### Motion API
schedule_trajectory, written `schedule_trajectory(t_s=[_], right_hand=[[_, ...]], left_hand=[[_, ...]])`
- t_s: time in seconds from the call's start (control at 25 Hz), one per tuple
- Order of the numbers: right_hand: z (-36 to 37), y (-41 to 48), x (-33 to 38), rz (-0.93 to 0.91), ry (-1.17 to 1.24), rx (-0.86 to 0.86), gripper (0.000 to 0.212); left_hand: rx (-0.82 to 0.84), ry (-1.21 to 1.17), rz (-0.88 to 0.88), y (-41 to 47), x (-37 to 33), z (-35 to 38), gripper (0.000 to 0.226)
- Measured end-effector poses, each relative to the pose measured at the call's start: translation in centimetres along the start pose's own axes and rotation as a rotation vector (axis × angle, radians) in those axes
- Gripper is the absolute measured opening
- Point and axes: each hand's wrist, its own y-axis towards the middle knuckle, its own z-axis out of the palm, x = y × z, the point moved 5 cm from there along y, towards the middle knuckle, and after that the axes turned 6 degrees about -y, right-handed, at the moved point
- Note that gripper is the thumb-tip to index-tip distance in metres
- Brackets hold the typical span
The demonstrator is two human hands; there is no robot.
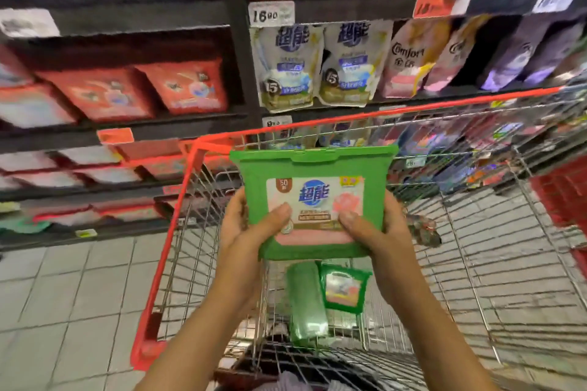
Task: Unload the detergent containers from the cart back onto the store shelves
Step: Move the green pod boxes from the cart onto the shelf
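I hold a green detergent box (313, 168) with a white and pink label above the wire cart (495, 232). My left hand (244, 225) grips its lower left corner, thumb on the label. My right hand (374, 228) grips the lower right corner the same way. Down in the cart lie two more green detergent containers: one on its side (306, 305) and a smaller one facing up (344, 289). The black store shelves (235, 51) stand just beyond the cart, filled with pouches and boxes.
The cart's red rim (178, 209) runs along its left side and far edge. White detergent pouches (287, 70) and pink and purple softener pouches (409, 57) hang on the shelf ahead. Red boxes (187, 86) fill the left shelves. Grey floor tiles (70, 301) lie at left.
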Motion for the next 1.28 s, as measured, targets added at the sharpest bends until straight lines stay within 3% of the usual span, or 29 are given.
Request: schedule_trajectory(t_s=[0.32, 0.52, 0.68, 0.96, 1.28], right_hand=[[10.4, -2.9, 0.1, 0.02, -0.072, 0.491, 0.076], [18.7, -6.9, -0.3, -0.006, -0.136, 0.695, 0.08], [26.6, -10.2, -0.3, -0.029, -0.134, 0.787, 0.07], [38.3, -15.6, -2.1, -0.018, -0.088, 0.76, 0.084], [48.5, -12.6, 2.7, -0.114, -0.02, 0.708, 0.067]], left_hand=[[-0.372, -0.078, 0.252, -9.9, -4.6, -8.0, 0.06], [-0.52, -0.094, 0.378, -15.9, -8.1, -14.7, 0.061], [-0.575, -0.067, 0.453, -19.7, -12.0, -20.7, 0.058], [-0.543, 0.062, 0.481, -23.6, -19.6, -30.9, 0.057], [-0.4, 0.141, 0.524, -18.6, -30.5, -35.9, 0.064]])
